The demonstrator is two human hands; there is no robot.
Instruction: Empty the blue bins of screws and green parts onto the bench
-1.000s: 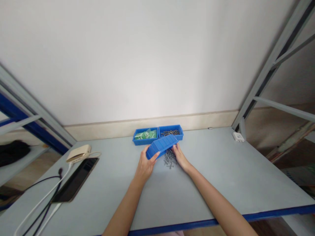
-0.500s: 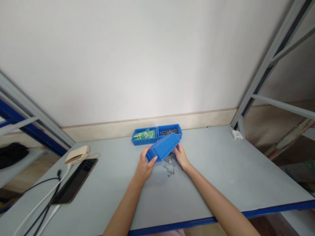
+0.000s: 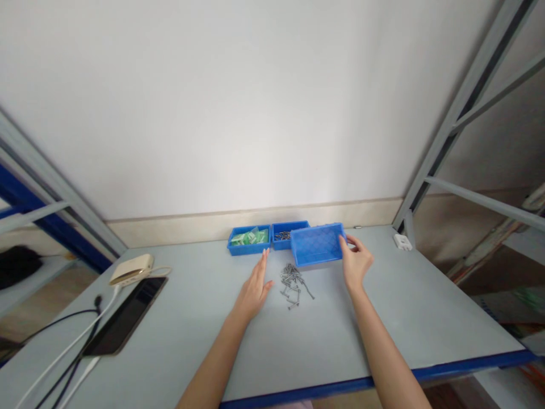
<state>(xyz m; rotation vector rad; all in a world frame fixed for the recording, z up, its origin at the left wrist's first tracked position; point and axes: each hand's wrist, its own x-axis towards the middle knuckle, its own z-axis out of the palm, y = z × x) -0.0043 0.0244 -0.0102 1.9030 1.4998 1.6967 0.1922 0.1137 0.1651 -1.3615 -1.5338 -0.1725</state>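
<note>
On the table (image 3: pixel 383 318), right hand (image 3: pixel 356 262) grips a blue bin (image 3: pixel 317 244) — left hand (image 3: pixel 254 287) spread flat beside loose screws (image 3: pixel 293 281).

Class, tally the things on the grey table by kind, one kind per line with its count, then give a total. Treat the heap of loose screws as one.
Blue bins: 3 (bin of green packets, bin of screws, empty bin held by the right hand)
Screw heap: 1
Phone: 1
Beige power bank: 1
White block: 1
Total: 7
</note>
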